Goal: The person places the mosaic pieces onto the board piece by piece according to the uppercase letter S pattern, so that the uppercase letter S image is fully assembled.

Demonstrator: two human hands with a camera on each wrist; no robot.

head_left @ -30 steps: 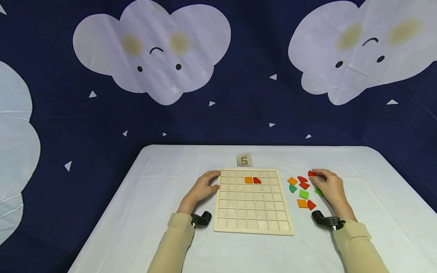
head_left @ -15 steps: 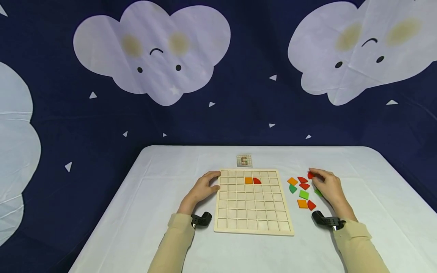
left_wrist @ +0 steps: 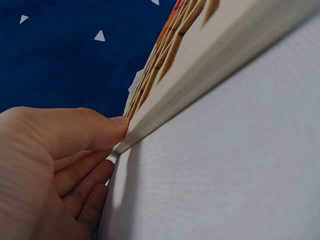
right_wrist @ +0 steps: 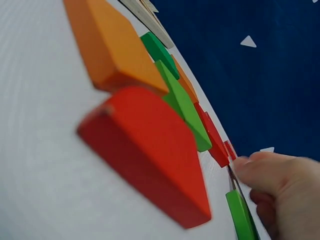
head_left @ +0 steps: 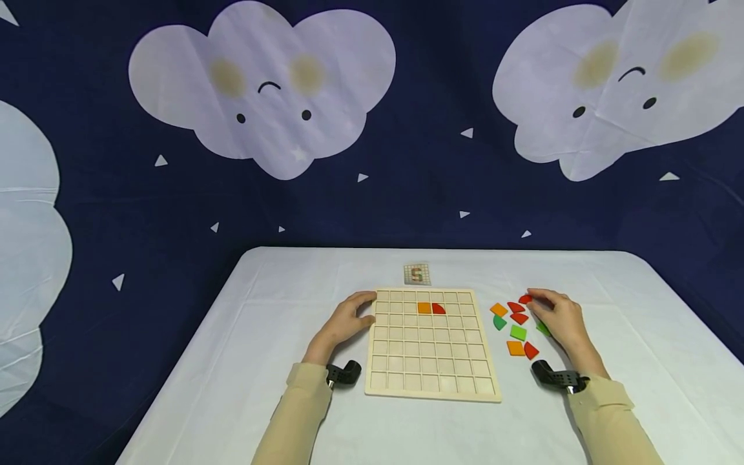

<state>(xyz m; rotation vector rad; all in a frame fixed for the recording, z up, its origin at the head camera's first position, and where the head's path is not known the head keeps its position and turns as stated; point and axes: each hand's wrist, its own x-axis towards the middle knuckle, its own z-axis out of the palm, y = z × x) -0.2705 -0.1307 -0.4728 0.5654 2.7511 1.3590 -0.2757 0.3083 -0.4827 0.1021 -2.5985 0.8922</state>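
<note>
My left hand rests its thumb and a fingertip against the left edge of a wooden grid board. In the left wrist view, the thumb touches the board's side, with the other fingers loosely bent. My right hand pinches a red quarter-circle tile between thumb and fingers at the far side of the loose tiles. Much of that tile is hidden in the right wrist view. One orange square tile and one red quarter-circle tile sit side by side in the board's second row.
Several loose tiles lie right of the board, among them an orange square, a light green square, a dark green quarter-circle and a red quarter-circle. A small pattern card lies behind the board on the white cloth.
The red tile at my right fingertips has turned and shifted slightly left. My right hand has moved very little, and my left hand stays at the board's edge.
</note>
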